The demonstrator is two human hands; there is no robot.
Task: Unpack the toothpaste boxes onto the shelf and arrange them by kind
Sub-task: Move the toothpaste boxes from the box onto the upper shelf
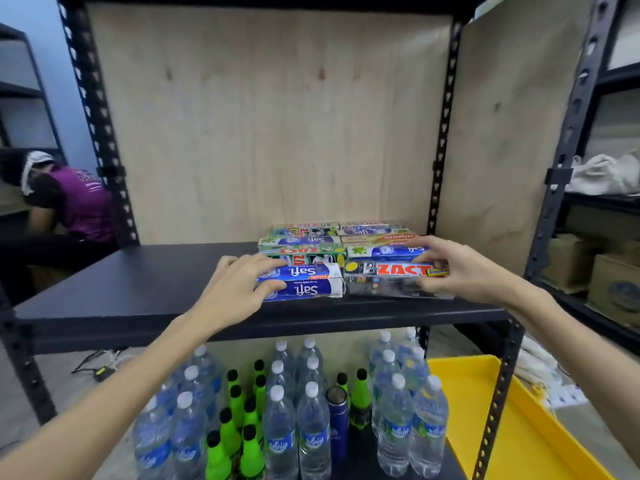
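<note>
Nearest, on the lower level: clear plastic water bottles (313, 431), green bottles with black caps (251, 452), and a yellow plastic tray (491, 420) at right. On the black metal shelf (138, 282), the left hand (239, 289) rests with curled fingers on the blue Safi toothpaste boxes (304, 284). The right hand (460, 268) pinches the right end of the red-lettered Zact toothpaste box (394, 270). Further boxes (322, 237) lie stacked behind, before a plywood back panel (270, 116).
</note>
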